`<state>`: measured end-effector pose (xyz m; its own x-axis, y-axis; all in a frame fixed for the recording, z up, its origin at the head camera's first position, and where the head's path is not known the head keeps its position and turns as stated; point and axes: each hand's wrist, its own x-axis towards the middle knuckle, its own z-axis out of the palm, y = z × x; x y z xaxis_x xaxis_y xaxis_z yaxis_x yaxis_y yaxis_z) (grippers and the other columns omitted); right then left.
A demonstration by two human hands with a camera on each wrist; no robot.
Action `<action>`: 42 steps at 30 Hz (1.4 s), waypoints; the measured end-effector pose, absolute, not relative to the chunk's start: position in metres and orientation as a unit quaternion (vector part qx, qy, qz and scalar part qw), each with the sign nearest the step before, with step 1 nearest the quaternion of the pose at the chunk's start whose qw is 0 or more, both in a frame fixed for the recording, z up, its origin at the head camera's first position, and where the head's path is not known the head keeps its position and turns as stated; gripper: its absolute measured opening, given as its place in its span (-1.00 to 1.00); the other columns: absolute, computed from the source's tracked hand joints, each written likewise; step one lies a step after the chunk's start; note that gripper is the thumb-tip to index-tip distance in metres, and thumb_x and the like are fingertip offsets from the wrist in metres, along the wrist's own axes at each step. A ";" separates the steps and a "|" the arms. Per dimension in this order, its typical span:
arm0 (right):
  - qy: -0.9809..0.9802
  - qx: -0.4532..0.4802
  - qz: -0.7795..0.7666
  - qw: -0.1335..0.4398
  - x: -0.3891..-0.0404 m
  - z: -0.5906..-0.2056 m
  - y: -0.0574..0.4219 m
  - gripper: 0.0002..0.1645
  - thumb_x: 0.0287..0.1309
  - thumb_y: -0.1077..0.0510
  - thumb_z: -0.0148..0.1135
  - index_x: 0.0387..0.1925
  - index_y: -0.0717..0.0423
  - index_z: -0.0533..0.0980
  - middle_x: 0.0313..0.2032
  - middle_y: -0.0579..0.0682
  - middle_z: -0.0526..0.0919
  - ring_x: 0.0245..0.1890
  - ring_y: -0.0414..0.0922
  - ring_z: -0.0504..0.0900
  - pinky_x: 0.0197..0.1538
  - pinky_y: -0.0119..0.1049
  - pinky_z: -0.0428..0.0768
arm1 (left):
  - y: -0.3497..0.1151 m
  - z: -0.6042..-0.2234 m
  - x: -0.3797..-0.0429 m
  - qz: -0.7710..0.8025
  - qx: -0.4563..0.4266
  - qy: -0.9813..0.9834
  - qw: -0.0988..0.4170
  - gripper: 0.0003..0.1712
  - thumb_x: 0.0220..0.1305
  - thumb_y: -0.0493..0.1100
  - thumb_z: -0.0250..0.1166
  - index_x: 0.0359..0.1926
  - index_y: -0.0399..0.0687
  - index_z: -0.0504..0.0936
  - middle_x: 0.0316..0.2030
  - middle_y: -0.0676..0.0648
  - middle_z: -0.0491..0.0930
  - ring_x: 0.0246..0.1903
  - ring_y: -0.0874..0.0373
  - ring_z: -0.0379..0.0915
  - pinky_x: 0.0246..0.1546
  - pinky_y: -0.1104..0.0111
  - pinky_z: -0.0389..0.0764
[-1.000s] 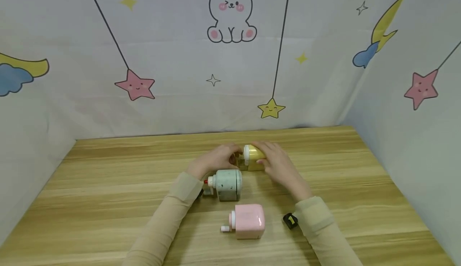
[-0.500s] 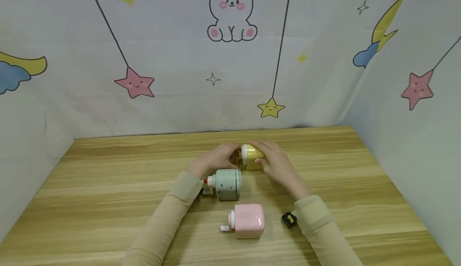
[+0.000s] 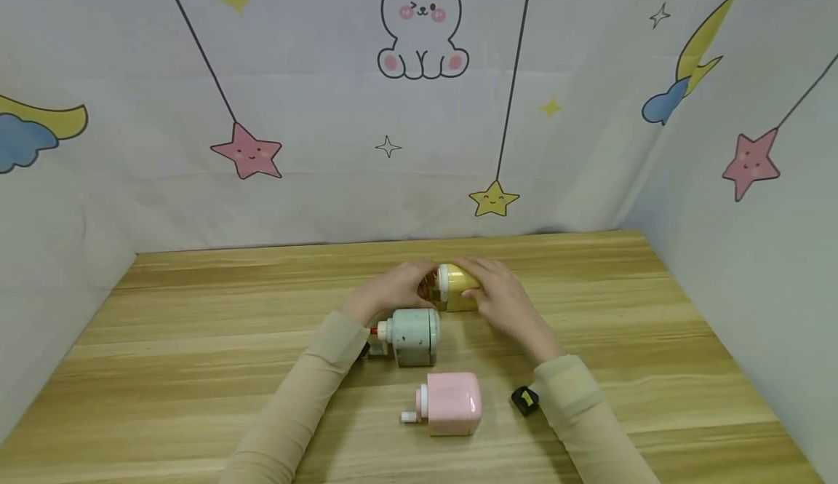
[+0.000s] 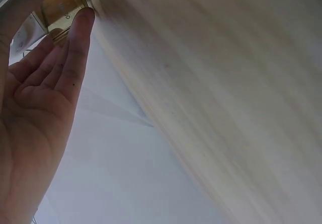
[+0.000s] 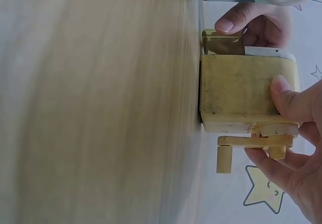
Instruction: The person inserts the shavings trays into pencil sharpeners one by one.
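A yellow crank pencil sharpener (image 3: 463,287) lies near the back of the table, between my hands. My right hand (image 3: 504,302) grips its body from the crank end; in the right wrist view the thumb presses the side, and the crank (image 5: 251,142) hangs beside the fingers. At the other end, my left hand (image 3: 396,287) pinches the clear amber shavings drawer (image 5: 221,44), which sticks out from the body. The left wrist view shows the drawer's corner near the fingertips (image 4: 84,16).
A pale green pencil sharpener (image 3: 414,337) with a red piece at its front sits just before my left hand. Closer to me is a pink sharpener (image 3: 453,404). A white printed cloth (image 3: 327,207) stands behind the table's back edge.
The yellow sharpener and my right hand have shifted very slightly left, toward my left hand. My left hand keeps its place, and the other sharpeners have not moved.
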<state>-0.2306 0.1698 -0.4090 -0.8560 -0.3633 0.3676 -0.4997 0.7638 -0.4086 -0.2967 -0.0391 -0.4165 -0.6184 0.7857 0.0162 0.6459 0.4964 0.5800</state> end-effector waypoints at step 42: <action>-0.927 0.227 0.265 0.135 -0.234 -0.407 0.165 -0.34 -0.02 0.17 0.26 0.18 -0.04 0.35 0.13 0.12 0.46 0.11 0.05 0.32 0.10 0.24 0.32 | -0.029 -0.415 -0.302 0.305 0.412 0.845 0.153 -0.12 -0.16 -0.07 0.44 0.16 -0.24 0.22 -0.41 -0.03 0.53 -0.51 0.25 0.46 -0.45 0.40 0.59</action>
<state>-0.2338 0.1649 -0.4067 -0.8607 -0.3496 0.3701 -0.4925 0.7559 -0.4313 -0.3024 -0.0288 -0.4146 -0.6135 0.7896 -0.0071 0.6027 0.4741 0.6418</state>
